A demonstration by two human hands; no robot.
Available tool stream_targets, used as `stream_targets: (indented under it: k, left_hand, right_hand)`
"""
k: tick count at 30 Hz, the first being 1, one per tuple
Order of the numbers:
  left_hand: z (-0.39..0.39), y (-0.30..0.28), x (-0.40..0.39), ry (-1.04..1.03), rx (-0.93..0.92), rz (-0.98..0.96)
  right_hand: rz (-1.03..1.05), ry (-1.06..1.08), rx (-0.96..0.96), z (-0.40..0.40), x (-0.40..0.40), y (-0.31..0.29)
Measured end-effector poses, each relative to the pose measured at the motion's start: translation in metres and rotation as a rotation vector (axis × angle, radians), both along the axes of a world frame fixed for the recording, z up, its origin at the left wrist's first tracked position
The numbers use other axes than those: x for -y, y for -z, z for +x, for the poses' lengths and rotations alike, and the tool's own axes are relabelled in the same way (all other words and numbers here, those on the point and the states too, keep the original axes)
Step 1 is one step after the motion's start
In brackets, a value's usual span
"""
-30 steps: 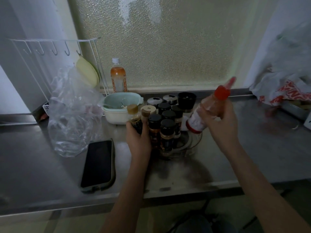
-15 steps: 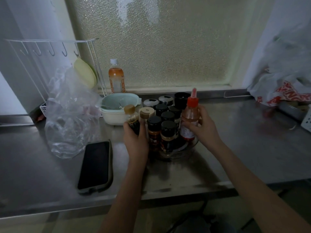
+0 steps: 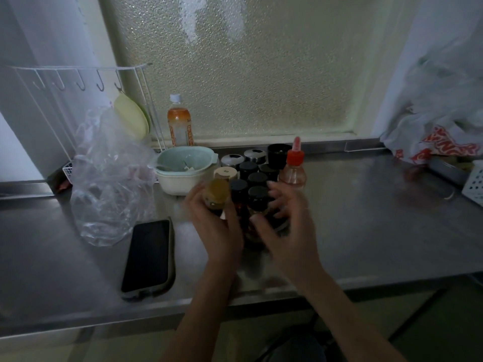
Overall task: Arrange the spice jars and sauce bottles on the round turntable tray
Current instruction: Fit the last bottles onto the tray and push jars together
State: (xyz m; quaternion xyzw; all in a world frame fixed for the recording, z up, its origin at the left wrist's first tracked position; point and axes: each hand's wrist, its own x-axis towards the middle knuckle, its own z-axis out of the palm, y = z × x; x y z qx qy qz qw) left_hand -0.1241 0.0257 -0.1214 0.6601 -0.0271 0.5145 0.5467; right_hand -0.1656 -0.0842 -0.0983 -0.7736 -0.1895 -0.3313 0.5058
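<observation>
Gripping the tan-capped bottle point(image 3: 216, 195) in the left hand point(image 3: 214, 226) while the right hand point(image 3: 282, 223), fingers spread and empty, hovers amid packed black-lidded jars point(image 3: 257, 194) risks toppling the red-capped sauce bottle point(image 3: 293, 170).

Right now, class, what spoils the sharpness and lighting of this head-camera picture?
Head view: dim overall, lit mostly from behind by the frosted window; both hands, left and right, smear with motion blur; the steel counter shows soft glare; the wide lens bends the wire rack at the edge.
</observation>
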Motion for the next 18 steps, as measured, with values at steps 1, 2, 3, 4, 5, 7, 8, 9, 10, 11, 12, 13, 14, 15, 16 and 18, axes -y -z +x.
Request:
stream_targets:
  k: [1, 2, 3, 4, 5, 7, 8, 9, 10, 11, 12, 13, 14, 15, 16, 18]
  left_hand:
    - [-0.003, 0.004, 0.005, 0.025, 0.028, 0.09]
    - [-0.004, 0.007, 0.009, 0.054, 0.021, 0.167]
    - [-0.005, 0.01, 0.013, 0.077, 0.001, 0.234]
    - [-0.006, 0.011, 0.015, 0.088, -0.011, 0.3]
    - [-0.006, 0.012, 0.016, 0.096, -0.003, 0.371]
    - [-0.008, 0.012, 0.016, 0.099, 0.029, 0.507]
    - [-0.009, 0.013, 0.015, 0.09, 0.018, 0.554]
    - [-0.011, 0.012, 0.015, 0.085, -0.021, 0.571]
    - [-0.014, 0.011, 0.016, 0.096, -0.082, 0.562]
    - [-0.018, 0.011, 0.018, 0.114, -0.152, 0.547]
    - [-0.021, 0.011, 0.02, 0.128, -0.216, 0.537]
    - [-0.024, 0.012, 0.021, 0.134, -0.259, 0.53]
    - [-0.026, 0.012, 0.022, 0.14, -0.279, 0.518]
    - [-0.026, 0.013, 0.023, 0.152, -0.285, 0.498]
    - [-0.027, 0.013, 0.024, 0.17, -0.287, 0.473]
    - [-0.026, 0.014, 0.024, 0.222, -0.317, 0.418]
  right_hand:
    - [-0.045, -0.079, -0.004, -0.003, -0.008, 0.002]
    - [-0.077, -0.114, 0.005, -0.004, -0.013, 0.004]
    - [-0.081, -0.112, 0.012, -0.003, -0.016, 0.007]
    - [-0.058, -0.088, 0.008, -0.002, -0.016, 0.009]
    - [-0.025, -0.05, -0.002, -0.003, -0.014, 0.01]
    - [0.05, 0.032, -0.011, -0.005, -0.005, 0.009]
    - [0.113, 0.067, -0.01, -0.007, 0.0, 0.007]
    - [0.193, 0.09, -0.003, -0.009, 0.005, 0.004]
    - [0.281, 0.105, 0.006, -0.01, 0.01, 0.001]
    - [0.354, 0.12, 0.01, -0.011, 0.016, -0.002]
    - [0.394, 0.143, 0.003, -0.01, 0.02, -0.004]
    - [0.404, 0.163, -0.021, -0.008, 0.024, -0.005]
    - [0.392, 0.171, -0.058, -0.005, 0.027, -0.004]
    - [0.371, 0.161, -0.108, -0.002, 0.029, -0.002]
    - [0.346, 0.134, -0.168, 0.002, 0.03, 0.002]
    - [0.277, 0.059, -0.292, 0.009, 0.029, 0.007]
